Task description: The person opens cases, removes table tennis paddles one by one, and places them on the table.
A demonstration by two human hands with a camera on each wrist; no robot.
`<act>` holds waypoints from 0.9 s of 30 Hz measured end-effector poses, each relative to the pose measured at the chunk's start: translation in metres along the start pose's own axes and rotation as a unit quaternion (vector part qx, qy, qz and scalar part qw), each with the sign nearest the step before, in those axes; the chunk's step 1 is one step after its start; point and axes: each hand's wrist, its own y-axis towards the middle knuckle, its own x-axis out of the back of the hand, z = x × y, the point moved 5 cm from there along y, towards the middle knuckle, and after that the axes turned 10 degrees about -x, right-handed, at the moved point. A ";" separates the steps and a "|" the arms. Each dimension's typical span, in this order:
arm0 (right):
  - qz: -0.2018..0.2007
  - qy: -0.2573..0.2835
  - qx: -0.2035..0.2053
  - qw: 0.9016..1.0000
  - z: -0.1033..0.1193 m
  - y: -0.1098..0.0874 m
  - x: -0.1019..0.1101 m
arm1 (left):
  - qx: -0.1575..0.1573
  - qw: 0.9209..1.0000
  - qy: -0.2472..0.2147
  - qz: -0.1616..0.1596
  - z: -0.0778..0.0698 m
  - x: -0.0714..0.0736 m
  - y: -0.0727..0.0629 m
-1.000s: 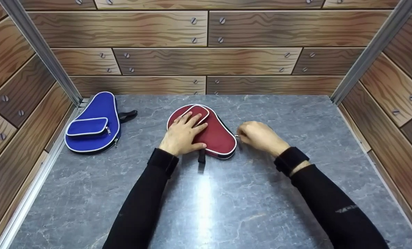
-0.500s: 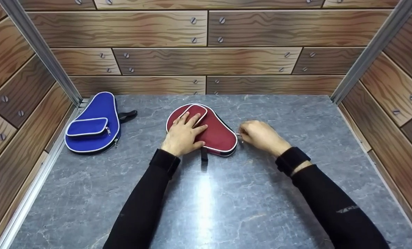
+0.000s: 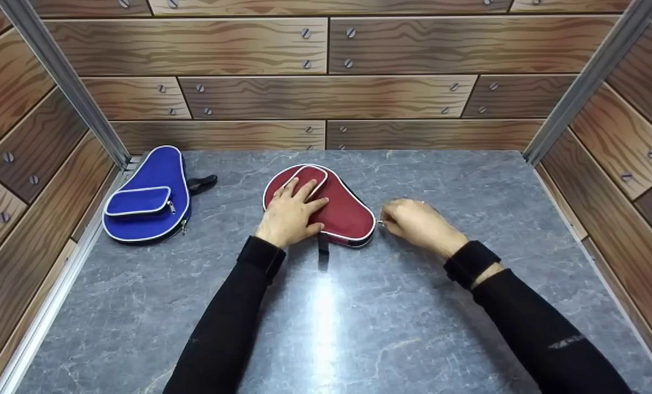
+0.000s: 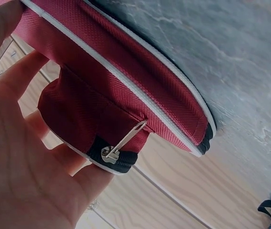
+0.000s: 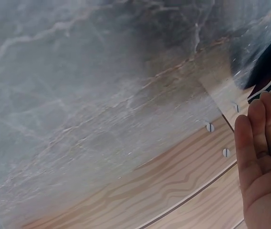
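1. Dark-red fabric, white piping: a paddle case (image 3: 345, 216) lies flat on the grey marbled table (image 3: 413, 328), mid-scene and towards the far side, narrow end pointing right and near.
2. Left hand (image 3: 289, 219): fingers spread over the wide end and the front pocket (image 3: 316, 175), resting on top, not clamped around anything.
3. Right hand (image 3: 416, 224): fingers curled together just right of the narrow end, apparently pinching the metal zipper pull (image 3: 380, 221). Exact fingertip contact is cropped in the right wrist view.
4. Black strap (image 3: 323, 243) sticks out on the near side, just beside the left thumb.
5. Blue paddle case (image 3: 164, 169) lies far left, well apart from both hands.
6. Risk (judgement): the pull is small and smooth; a tug off the zipper line could slip it from the pinch.
7. Risk (judgement): light pressure from the left hand would let the case slide or swivel with the pull.
8. Risk (judgement): lining could jam the slider at the tight curve of the narrow end.
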 end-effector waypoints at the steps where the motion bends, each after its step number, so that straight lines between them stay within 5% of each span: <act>1: 0.001 -0.001 0.001 1.000 0.001 -0.001 0.000 | 0.000 1.000 0.000 0.000 0.000 0.000 0.000; 27: 0.015 0.007 0.022 1.000 0.038 -0.027 -0.009 | 0.003 1.000 -0.004 -0.003 -0.001 0.000 0.001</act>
